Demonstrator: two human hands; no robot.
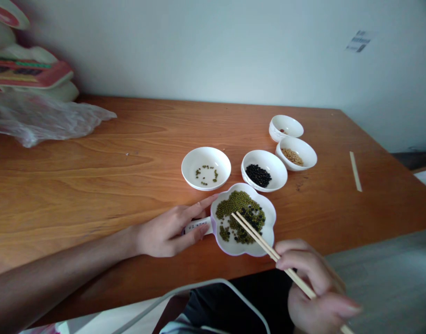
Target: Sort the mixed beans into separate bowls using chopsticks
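My left hand (173, 229) grips the short handle of a white flower-shaped dish (269, 218), its index finger stretched along the rim. Green mung beans (238, 202) mixed with some black beans lie in the dish. In my right hand (313, 278) is a pair of chopsticks (264, 246), their tips close together over the beans. Whether a bean is between the tips I cannot tell. Just beyond the dish stand a white bowl (188, 169) with a few green beans inside and another white bowl (280, 176) holding black beans (258, 176).
Farther right are a bowl of tan beans (292, 157) and a bowl (285, 125) with a few reddish bits. A pale strip (355, 171) lies near the table's right side. A plastic bag (53, 118) sits at far left; a cable (199, 284) loops below the table edge.
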